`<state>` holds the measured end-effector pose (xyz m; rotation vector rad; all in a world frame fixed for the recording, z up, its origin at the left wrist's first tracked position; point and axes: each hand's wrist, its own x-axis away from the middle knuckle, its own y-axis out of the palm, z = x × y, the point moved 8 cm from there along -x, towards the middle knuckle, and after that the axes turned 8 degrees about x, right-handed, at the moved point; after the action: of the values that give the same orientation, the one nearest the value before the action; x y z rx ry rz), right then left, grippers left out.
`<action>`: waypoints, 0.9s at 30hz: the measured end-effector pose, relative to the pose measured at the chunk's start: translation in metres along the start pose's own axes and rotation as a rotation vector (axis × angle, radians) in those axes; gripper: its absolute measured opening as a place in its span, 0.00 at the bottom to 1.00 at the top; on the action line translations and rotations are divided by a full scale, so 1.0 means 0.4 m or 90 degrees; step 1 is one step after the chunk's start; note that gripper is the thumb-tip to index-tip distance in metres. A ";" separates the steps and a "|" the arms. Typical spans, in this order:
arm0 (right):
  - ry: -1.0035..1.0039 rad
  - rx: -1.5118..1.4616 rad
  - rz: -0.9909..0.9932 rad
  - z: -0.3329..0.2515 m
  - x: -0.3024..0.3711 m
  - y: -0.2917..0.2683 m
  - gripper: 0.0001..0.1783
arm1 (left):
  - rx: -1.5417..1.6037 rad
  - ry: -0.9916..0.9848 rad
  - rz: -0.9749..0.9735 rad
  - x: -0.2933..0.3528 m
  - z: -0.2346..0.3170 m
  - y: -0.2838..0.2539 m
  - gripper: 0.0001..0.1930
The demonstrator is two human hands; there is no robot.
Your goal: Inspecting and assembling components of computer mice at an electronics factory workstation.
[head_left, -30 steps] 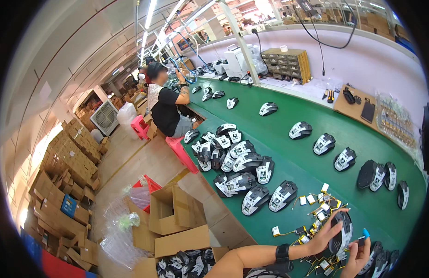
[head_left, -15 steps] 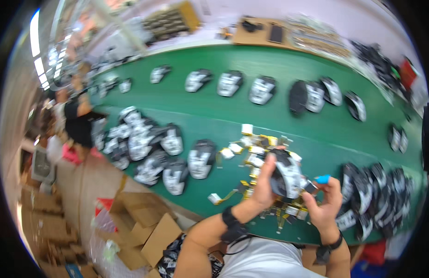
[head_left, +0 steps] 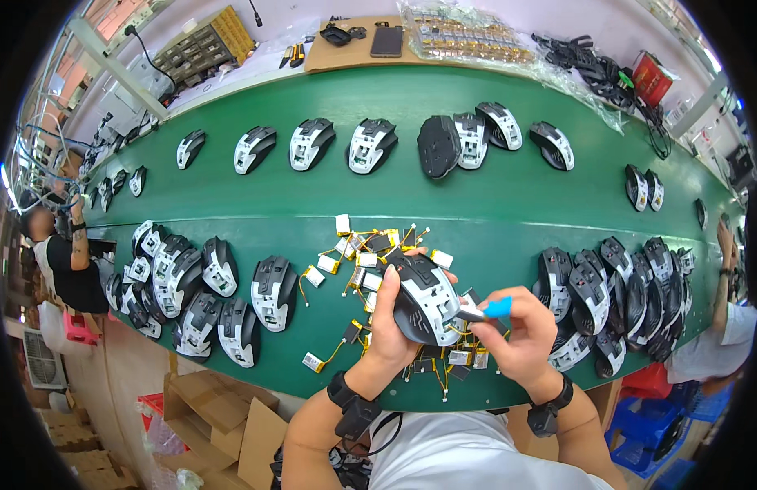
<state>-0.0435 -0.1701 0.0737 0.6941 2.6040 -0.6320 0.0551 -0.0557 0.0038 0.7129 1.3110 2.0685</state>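
A computer mouse point(head_left: 432, 287) with a black and white shell and openings in its top is gripped in my left hand point(head_left: 386, 328), thumb along its near left side. At the mouse's lower right end, my right hand point(head_left: 521, 339) pinches a small flat battery point(head_left: 470, 313). A yellow wire runs between battery and mouse; how it joins is hidden by the fingers. A blue finger cover point(head_left: 498, 308) sits on a right fingertip. Beneath and beyond my hands lies a loose pile of small batteries point(head_left: 367, 260) with yellow wires and white plugs.
Mice stand heaped on the green table point(head_left: 476, 200) at left point(head_left: 179, 276) and right point(head_left: 589, 292), with a spaced row point(head_left: 372, 147) farther back. A cardboard box point(head_left: 219, 412) is below left. One person point(head_left: 68, 257) works at far left, another point(head_left: 725, 327) at far right.
My view has swung to the right and steadied, so the table things sit farther left. The battery in my right hand is now against the mouse's end.
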 end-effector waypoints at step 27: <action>-0.202 0.132 -0.080 -0.047 0.000 0.045 0.16 | -0.141 0.025 -0.052 -0.006 0.021 0.037 0.36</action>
<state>-0.0381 -0.1466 0.0833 0.4471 2.3201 -0.9768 0.0598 -0.0576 0.0203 0.5155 1.0900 2.1274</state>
